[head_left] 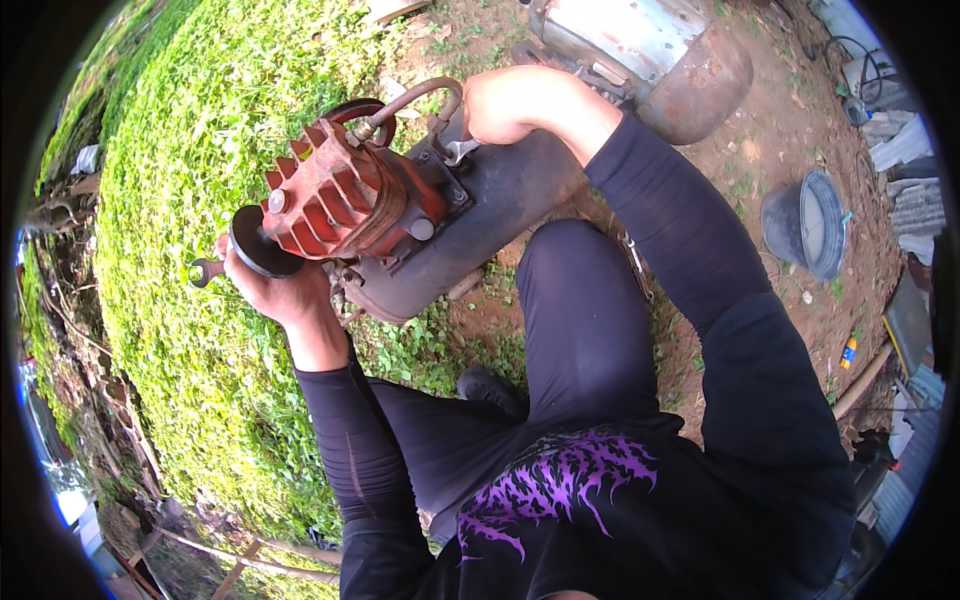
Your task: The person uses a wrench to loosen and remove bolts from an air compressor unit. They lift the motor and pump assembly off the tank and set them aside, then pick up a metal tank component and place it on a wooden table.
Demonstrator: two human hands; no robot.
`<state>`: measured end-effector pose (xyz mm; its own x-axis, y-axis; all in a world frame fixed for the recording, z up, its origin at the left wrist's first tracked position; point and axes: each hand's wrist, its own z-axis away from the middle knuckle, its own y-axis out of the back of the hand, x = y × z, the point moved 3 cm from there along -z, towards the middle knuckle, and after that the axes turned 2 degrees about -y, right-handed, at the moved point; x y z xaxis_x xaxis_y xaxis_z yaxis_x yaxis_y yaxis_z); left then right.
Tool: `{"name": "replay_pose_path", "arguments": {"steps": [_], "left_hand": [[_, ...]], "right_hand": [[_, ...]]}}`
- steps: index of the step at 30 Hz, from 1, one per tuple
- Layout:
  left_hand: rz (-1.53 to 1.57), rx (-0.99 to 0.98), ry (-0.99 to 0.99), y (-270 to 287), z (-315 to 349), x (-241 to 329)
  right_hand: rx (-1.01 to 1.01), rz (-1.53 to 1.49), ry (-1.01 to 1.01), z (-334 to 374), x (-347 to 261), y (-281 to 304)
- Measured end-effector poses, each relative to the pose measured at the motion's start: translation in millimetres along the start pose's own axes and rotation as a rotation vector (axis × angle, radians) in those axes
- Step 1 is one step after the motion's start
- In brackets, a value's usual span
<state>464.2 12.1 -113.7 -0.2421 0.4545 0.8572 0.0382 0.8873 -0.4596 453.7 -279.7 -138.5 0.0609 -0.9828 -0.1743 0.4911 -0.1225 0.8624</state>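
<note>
A red finned compressor head [335,195] sits on top of a dark cylindrical air tank [520,185]. My left hand [275,295] is closed beside the round black air filter [262,243] on its left side. A wrench [207,272] sticks out past the fingers of that hand; its other end is hidden. Across the tank, my right hand [500,105] is closed round a second wrench [461,151], whose silver jaw meets the fitting at the foot of a curved metal pipe [420,92]. This pipe arches over from the compressor head. Most of the right fingers are hidden.
A rusty white-and-brown tank [640,50] lies behind my right hand. To the right stand a dark bucket [805,225] and a small yellow bottle [849,352] on bare soil. My knee [580,270] is close to the tank. Green grass [200,150] spreads along the left.
</note>
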Motion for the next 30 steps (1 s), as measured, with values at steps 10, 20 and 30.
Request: {"name": "replay_pose_path", "arguments": {"steps": [10, 20, 30], "left_hand": [[-0.032, 0.003, -0.059, 19.5, -9.2, -6.3], [-0.079, -0.008, -0.038, 24.8, -11.5, -4.8], [-0.047, 0.037, -0.004, 6.2, -3.5, 0.8]], "right_hand": [[-0.014, -0.104, -0.031, 12.9, 4.8, 8.6], [-0.035, -0.020, -0.030, 16.4, 2.4, 17.2], [-0.106, -0.156, 0.017, -1.3, 20.8, 10.5]]}}
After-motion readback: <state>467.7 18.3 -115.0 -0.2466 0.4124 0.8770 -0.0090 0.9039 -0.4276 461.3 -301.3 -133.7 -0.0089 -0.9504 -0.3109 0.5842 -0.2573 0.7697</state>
